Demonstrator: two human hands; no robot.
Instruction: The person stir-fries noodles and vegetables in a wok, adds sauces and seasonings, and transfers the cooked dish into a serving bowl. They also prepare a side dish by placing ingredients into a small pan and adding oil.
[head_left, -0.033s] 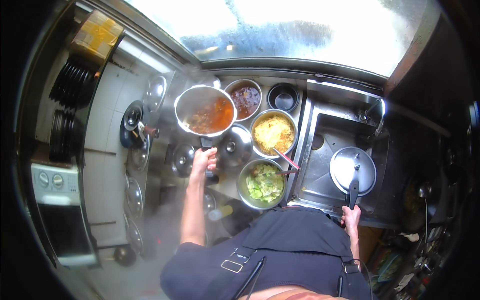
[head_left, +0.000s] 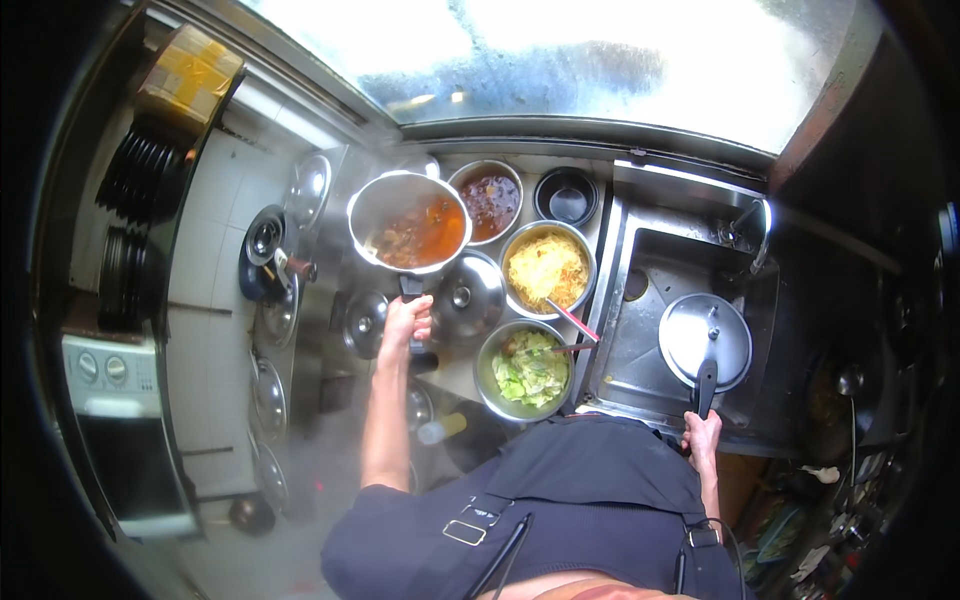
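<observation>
— Fingers (head_left: 418,312) of the left hand (head_left: 405,325) are wrapped tight around the black handle (head_left: 411,288) of the big round steel pot of orange-red stew (head_left: 408,222). Is that seen well?

— Yes. The handle is held from its near end. The pot is held out ahead of the hand, away from the body, and the handle's long line runs straight from the hand up to the pot.

— Where is the pot kept?

— It is held at the back of the steel bench (head_left: 455,365), a little left of the middle. A shiny round lid with a knob (head_left: 468,296) is seen just beside the hand, to its right. Whether the pot is lifted or resting cannot be told.

— And the other hand?

— The right hand (head_left: 703,436) is closed around the black handle of the round grey lid (head_left: 705,342). That lid is held over the steel sink (head_left: 650,260), far to the right, with its handle pointing back toward the body.

— So which hand is nearer the pot?

— The left one; it is already on it. The right hand is well apart from it.

— What else is near?

— A steel bowl of yellow shredded food (head_left: 546,267), a steel bowl of green chopped leaves (head_left: 527,368) and a steel bowl of dark red sauce (head_left: 489,200) are set between the pot and the sink.
</observation>
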